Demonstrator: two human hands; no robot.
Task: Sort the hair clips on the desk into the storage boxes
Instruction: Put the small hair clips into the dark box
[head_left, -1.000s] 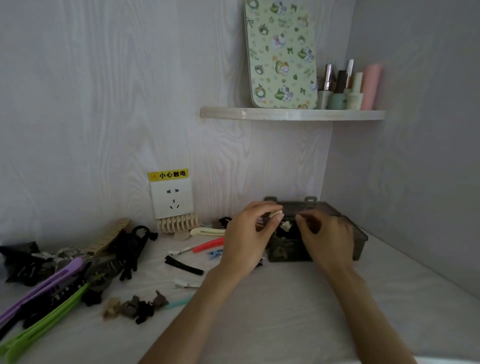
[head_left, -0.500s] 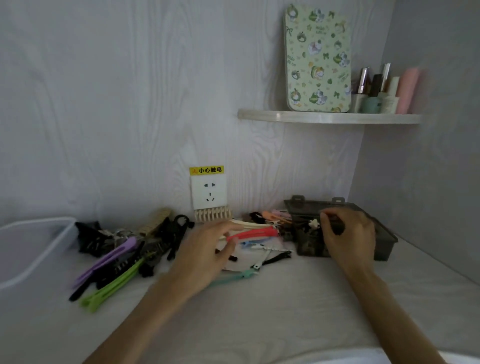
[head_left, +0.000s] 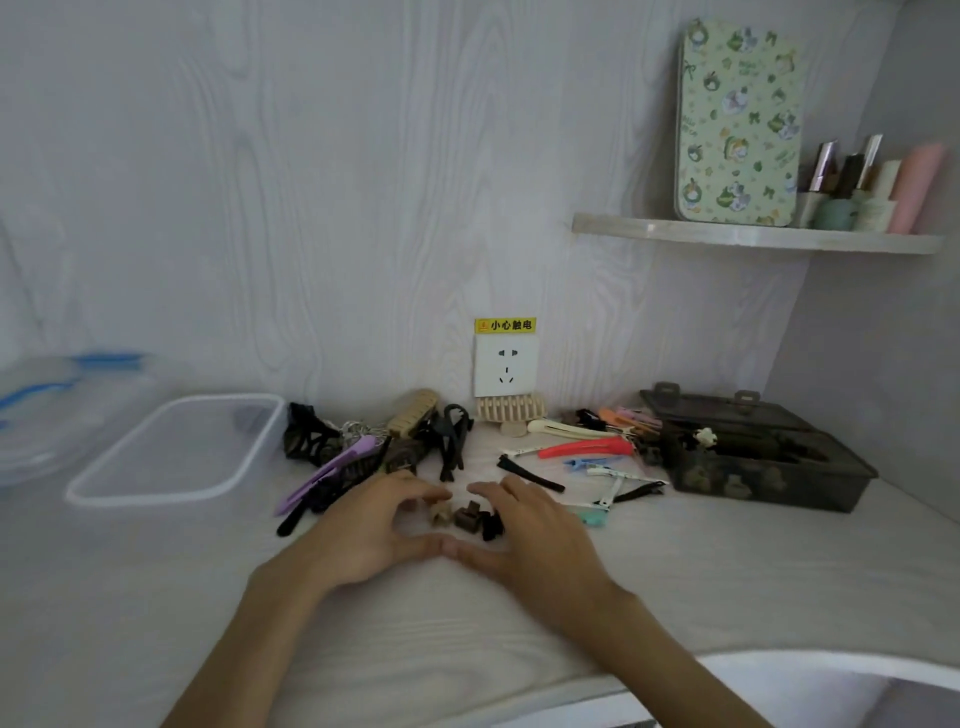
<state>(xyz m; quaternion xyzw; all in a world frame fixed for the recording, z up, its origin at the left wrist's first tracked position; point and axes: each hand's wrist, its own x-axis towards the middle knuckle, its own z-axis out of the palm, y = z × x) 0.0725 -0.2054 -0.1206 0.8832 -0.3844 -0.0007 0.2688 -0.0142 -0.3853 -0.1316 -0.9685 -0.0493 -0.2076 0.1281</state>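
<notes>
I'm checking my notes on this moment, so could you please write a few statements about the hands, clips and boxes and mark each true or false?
1. Both hands cup around the small claw clips on the desk. True: the left hand and right hand flank them, thumbs meeting.
2. The clear box on the left is full of clips. False: it looks empty.
3. The dark box stands at the right, open. True.
4. The red clip is inside the dark box. False: it lies on the desk beside it.
5. The right hand holds the purple clip. False: it lies in the left pile, unheld.
</notes>
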